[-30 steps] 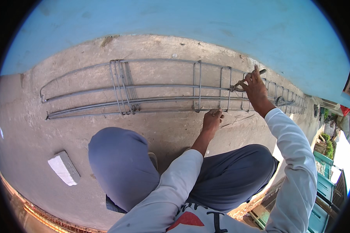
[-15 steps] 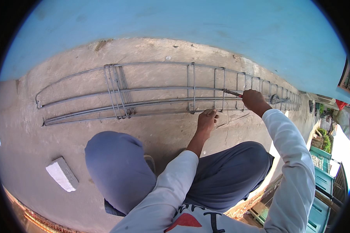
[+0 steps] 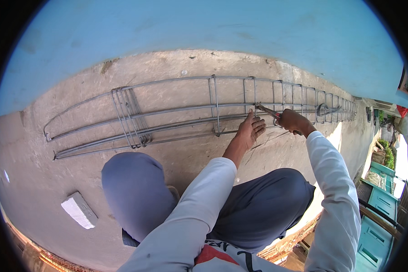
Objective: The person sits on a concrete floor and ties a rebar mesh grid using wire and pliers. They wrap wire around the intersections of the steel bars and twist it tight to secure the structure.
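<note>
A long rebar cage (image 3: pixel 177 110) of grey steel bars and rectangular stirrups lies across the concrete. In my right hand (image 3: pixel 295 121) is a pair of pincers (image 3: pixel 268 110) with red on the handles, gripped in closed fingers. The jaws meet a joint where a stirrup crosses one of the middle bars. Just below and left of the jaws is my left hand (image 3: pixel 249 130), thumb up and fingers apart, close to the lower bars. I see nothing held in it. Any tie wire at the joint is too small to make out.
Several stirrups (image 3: pixel 130 118) are bunched toward the cage's left end. A white block (image 3: pixel 79 210) lies on the floor at lower left. Behind the cage rises a blue wall (image 3: pixel 204 27). My bent knees (image 3: pixel 136 190) are close to its near side.
My left hand has risen from the near bar toward the pincers. The pincers' handles have turned, sloping more downward to the right, with the jaws still at the joint. The view has shifted slightly.
</note>
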{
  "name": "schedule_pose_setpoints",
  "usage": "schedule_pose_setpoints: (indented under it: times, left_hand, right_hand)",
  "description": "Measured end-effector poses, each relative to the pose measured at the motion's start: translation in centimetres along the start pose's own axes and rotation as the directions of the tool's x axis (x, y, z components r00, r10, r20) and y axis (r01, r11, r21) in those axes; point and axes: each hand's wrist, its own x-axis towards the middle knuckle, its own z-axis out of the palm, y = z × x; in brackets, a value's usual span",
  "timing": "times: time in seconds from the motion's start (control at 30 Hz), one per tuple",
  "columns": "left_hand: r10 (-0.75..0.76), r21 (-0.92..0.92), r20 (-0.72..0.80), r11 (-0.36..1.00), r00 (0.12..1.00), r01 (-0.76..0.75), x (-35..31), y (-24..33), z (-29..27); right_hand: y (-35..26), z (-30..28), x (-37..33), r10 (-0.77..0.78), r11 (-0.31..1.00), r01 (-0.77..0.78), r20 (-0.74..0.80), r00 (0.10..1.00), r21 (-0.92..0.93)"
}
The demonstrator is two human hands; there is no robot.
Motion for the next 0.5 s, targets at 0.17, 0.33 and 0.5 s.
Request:
schedule_pose_setpoints:
  times: [0.17,0.33,0.5]
  left_hand:
    - [-0.085,-0.256,0.219,0.956,0.972,0.142,2.9,-0.9,4.5]
    - [0.033,-0.305,0.068,0.952,0.997,-0.010,6.4,-1.4,5.0]
    - [-0.028,-0.299,-0.125,0.954,0.992,-0.010,7.6,-1.1,8.2]
  right_hand:
    - [3.7,-0.8,0.4,-0.066,0.861,-0.096,0.296,0.953,0.500]
    - [2.0,0.7,-0.9,-0.463,0.886,0.442,-0.249,0.851,-0.137]
    - [3.2,4.9,-2.8,-0.581,0.618,-0.207,-0.618,0.529,-0.759]
